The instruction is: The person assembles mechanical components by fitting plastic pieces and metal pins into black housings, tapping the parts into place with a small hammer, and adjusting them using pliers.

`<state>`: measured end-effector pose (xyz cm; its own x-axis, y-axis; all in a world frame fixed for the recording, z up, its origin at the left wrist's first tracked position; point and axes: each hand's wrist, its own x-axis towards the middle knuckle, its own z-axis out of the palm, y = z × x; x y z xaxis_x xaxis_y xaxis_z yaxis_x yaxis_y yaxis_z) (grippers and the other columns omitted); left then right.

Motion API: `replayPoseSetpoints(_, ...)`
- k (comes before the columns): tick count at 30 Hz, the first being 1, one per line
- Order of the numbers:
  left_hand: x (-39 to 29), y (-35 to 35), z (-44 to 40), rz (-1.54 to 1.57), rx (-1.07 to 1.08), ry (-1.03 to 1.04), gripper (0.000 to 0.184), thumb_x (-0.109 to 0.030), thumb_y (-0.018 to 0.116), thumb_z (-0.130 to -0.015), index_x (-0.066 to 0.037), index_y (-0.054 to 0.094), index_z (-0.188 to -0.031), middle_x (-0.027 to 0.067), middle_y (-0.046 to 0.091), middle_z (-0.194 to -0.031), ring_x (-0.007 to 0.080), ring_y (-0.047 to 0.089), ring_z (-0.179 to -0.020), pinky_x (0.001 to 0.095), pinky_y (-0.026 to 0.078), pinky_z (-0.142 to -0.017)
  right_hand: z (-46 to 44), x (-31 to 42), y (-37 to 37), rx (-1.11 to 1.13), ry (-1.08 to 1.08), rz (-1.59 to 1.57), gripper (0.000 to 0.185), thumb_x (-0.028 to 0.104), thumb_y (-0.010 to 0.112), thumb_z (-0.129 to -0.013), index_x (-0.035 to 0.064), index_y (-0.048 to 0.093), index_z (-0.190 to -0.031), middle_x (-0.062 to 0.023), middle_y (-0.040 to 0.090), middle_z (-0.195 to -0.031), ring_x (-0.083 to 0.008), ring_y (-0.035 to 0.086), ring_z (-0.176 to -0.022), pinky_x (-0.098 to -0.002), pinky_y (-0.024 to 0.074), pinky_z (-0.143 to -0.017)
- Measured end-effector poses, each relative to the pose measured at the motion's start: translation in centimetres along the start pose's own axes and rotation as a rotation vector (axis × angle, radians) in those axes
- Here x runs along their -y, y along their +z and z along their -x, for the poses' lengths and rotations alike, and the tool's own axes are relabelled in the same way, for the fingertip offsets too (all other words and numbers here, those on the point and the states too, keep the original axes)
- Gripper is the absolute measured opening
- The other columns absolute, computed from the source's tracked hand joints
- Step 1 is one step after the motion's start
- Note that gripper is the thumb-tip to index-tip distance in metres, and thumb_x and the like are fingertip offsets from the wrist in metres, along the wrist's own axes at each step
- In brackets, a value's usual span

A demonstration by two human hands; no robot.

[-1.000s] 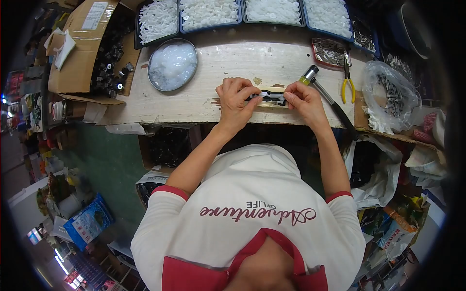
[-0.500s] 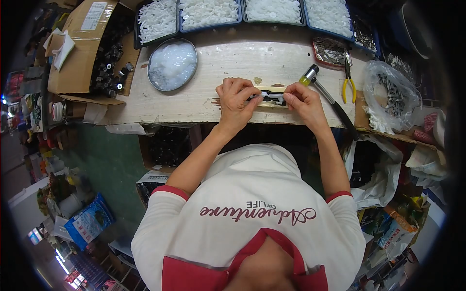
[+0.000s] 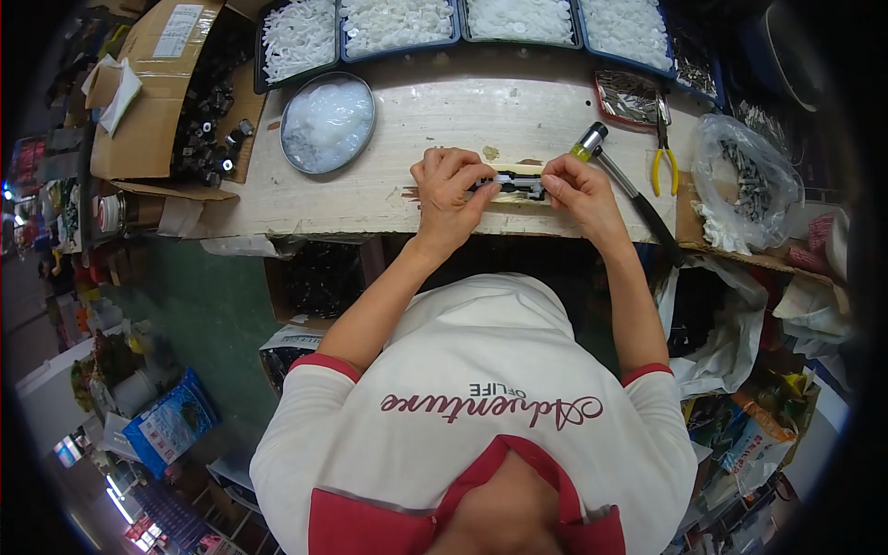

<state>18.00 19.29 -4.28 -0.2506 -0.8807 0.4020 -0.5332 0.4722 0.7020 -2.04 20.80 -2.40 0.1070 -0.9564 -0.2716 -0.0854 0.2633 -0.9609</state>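
Observation:
A small black and grey mechanical part (image 3: 520, 184) lies between my hands, on a pale strip (image 3: 518, 170) near the bench's front edge. My left hand (image 3: 451, 190) has its thumb and fingers closed on the part's left end. At the other end, my right hand (image 3: 581, 190) pinches the part between thumb and forefinger. The fingers hide both ends, and its exact kind cannot be made out. Just beyond my right hand rests a hammer (image 3: 638, 199) with a black grip and a yellow-and-silver head.
Trays of white plastic pieces (image 3: 398, 23) line the back. A round dish (image 3: 368, 139) of whitish, translucent material stands left. Yellow-handled pliers (image 3: 664, 171), a red tray (image 3: 629, 97) of metal pieces and a plastic bag (image 3: 786, 185) sit right. A cardboard box (image 3: 148, 102) holds dark parts.
Both hands stay in nearly the same place. The part between them has turned slightly, and more of its grey surface shows now.

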Motion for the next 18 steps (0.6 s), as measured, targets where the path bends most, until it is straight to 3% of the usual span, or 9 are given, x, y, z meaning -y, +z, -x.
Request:
replayPoseSetpoints(4, 0.18, 0.01, 0.07, -0.028, 0.004, 0.039, 0.015, -0.012, 0.072, -0.066, -0.012, 0.065, -0.080, -0.0019, 0.057, -0.088, 0.0173, 0.045, -0.087, 0.0319, 0.027, -0.077, 0.04, 0.15, 0.07, -0.018, 0.008, 0.137, 0.007, 0.009, 0.058, -0.085, 0.0021, 0.056, -0.083, 0.0023, 0.050, -0.063, -0.0046, 0.045, -0.058, -0.0195, 0.0364, -0.053)
replayPoseSetpoints(12, 0.25, 0.22, 0.12, -0.019, -0.021, 0.063, 0.012, -0.008, 0.071, -0.062, -0.014, 0.065, -0.070, -0.0036, 0.056, -0.085, 0.0171, 0.046, -0.089, 0.0342, 0.027, -0.079, 0.05, 0.37, 0.14, -0.057, 0.025, 0.285, 0.009, 0.009, 0.059, -0.084, 0.0018, 0.055, -0.081, 0.0040, 0.048, -0.061, -0.0039, 0.042, -0.054, -0.0187, 0.0342, -0.049)
replayPoseSetpoints(14, 0.16, 0.12, 0.11, -0.020, -0.016, 0.062, 0.012, -0.008, 0.071, -0.061, -0.014, 0.065, -0.070, -0.0035, 0.056, -0.084, 0.0174, 0.046, -0.089, 0.0342, 0.027, -0.079, -0.22, 0.03, -0.10, -0.112, 0.046, 0.341, 0.014, 0.014, 0.062, -0.079, 0.0020, 0.055, -0.077, -0.0044, 0.054, -0.057, -0.0101, 0.047, -0.050, -0.0261, 0.0370, -0.049)
replayPoseSetpoints(15, 0.11, 0.08, 0.02, -0.020, -0.012, 0.065, 0.012, -0.007, 0.071, -0.061, -0.014, 0.064, -0.069, -0.0034, 0.056, -0.084, 0.0176, 0.047, -0.088, 0.0341, 0.027, -0.078, -0.28, -0.04, -0.11, -0.119, 0.045, 0.342, 0.014, 0.014, 0.062, -0.079, 0.0020, 0.055, -0.077, -0.0044, 0.054, -0.057, -0.0101, 0.047, -0.050, -0.0261, 0.0370, -0.049)
replayPoseSetpoints(17, 0.02, -0.09, 0.09, -0.025, -0.009, 0.063, 0.012, -0.008, 0.071, -0.061, -0.013, 0.064, -0.069, -0.0030, 0.056, -0.084, 0.0179, 0.047, -0.088, 0.0341, 0.027, -0.078, -0.51, 0.03, -0.12, -0.082, 0.056, 0.349, 0.011, 0.007, 0.060, -0.082, 0.0031, 0.052, -0.075, 0.0036, 0.050, -0.059, -0.0036, 0.041, -0.052, -0.0201, 0.0333, -0.046)
replayPoseSetpoints(18, -0.06, -0.01, -0.05, -0.031, -0.008, 0.061, 0.012, -0.008, 0.071, -0.061, -0.013, 0.064, -0.069, -0.0025, 0.056, -0.084, 0.0183, 0.047, -0.088, 0.0341, 0.027, -0.078, -0.54, 0.15, -0.17, -0.063, 0.043, 0.367, 0.011, 0.009, 0.060, -0.081, 0.0030, 0.052, -0.075, 0.0034, 0.050, -0.059, -0.0037, 0.041, -0.052, -0.0206, 0.0332, -0.046)
